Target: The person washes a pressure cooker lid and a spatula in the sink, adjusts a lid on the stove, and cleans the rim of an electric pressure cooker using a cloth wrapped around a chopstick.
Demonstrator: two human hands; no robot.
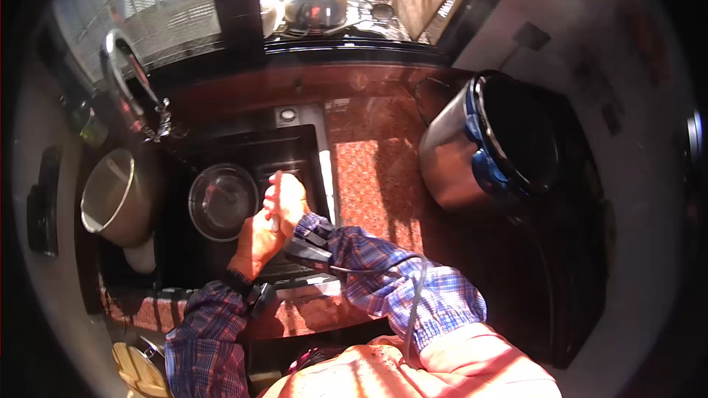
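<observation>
touching over the sink (327, 184) — left hand (257, 242), right hand (289, 197), both half-curled, anything held unclear, round bowl (221, 203) just beside them

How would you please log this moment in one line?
left hand: touching right hand | both: over sink | clear bowl: in sink | steel pot: right of sink

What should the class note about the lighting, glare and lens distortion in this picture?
Head view: glare bleaches the window ledge beyond the sink; striped shadows cross the red countertop; deep shadow swallows the inside of the large metal pot; the wide lens bends straight edges and darkens the corners; the wall at right looks hazy.
</observation>
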